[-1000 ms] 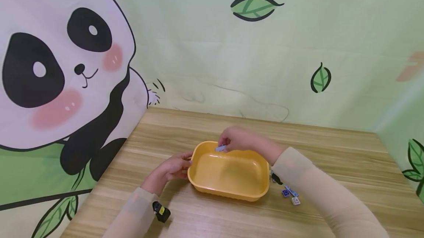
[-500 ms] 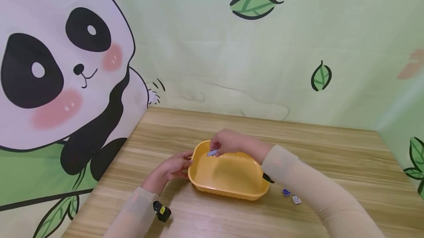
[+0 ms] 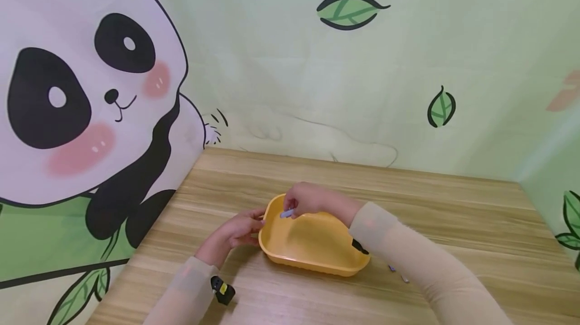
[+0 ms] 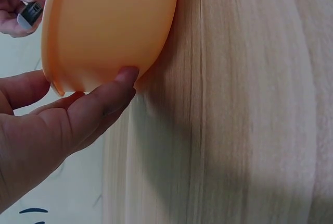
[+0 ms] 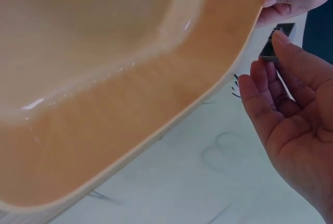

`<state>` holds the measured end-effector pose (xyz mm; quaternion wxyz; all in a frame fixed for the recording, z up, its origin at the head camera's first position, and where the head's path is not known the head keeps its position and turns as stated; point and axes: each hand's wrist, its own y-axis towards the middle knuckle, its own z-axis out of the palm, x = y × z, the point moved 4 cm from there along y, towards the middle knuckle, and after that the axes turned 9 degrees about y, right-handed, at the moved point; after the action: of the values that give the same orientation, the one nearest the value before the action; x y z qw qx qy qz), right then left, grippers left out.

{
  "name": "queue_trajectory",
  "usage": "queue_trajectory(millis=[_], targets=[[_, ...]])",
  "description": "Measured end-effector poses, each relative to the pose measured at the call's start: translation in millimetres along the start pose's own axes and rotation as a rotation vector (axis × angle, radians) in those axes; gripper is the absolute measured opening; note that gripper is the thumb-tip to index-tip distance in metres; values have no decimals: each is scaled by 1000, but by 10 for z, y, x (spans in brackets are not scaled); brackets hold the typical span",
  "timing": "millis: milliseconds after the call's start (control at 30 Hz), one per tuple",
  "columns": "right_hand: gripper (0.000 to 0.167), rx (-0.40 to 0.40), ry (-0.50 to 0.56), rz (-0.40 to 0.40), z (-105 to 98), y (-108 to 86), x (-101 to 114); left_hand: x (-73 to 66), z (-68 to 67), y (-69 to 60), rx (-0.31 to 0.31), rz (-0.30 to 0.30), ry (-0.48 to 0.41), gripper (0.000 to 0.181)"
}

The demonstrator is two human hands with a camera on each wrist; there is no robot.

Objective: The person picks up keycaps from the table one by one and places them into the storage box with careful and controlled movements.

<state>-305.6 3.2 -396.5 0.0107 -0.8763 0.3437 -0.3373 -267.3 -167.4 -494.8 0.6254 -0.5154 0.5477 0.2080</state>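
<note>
The yellow plastic basin [image 3: 312, 244] stands on the wooden table, and nothing shows on the visible part of its floor. My left hand [image 3: 240, 229] holds its left end, thumb at the rim and fingers along the outer wall in the left wrist view. Over the basin's far left corner, my right hand [image 3: 305, 199] pinches a small light-blue toy building brick [image 3: 287, 213] between thumb and fingers. That brick [image 5: 269, 51] looks dark, with a pale side, in the right wrist view.
A black block figure with a yellow patch [image 3: 223, 291] lies beside the left sleeve. Small purple and white bricks [image 3: 405, 278] lie right of the basin, mostly hidden by the right sleeve. Behind the table [image 3: 476, 214] hangs a panda-print cloth [image 3: 290, 78].
My right hand has moved left and slightly nearer with the brick, from the basin's far rim to its far left corner. The right sleeve now covers more of the loose bricks. My left hand stays put.
</note>
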Motion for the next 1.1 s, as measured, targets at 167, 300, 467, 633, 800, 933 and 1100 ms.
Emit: queue_trajectory(millis=[167,300,467,633,800,933,1100], targets=[[15,0,3,1,56,77,-58,5,1,-3,1,3,-1,58],[16,13,14,-3,105,141,-93,4,-2,-8,12,12,2,59],[14,15,37,7,156,203,-112,6,-10,-8,11,13,-3,59],[11,21,32,35,235,260,-137,11,-15,-7,7,9,5,59],[8,25,-18,41,301,325,-160,18,-17,-11,-5,3,5,59],[7,37,-44,58,322,343,-189,8,-5,2,6,8,-7,59],[8,59,-25,74,345,355,-210,1,-11,2,3,8,-13,58]])
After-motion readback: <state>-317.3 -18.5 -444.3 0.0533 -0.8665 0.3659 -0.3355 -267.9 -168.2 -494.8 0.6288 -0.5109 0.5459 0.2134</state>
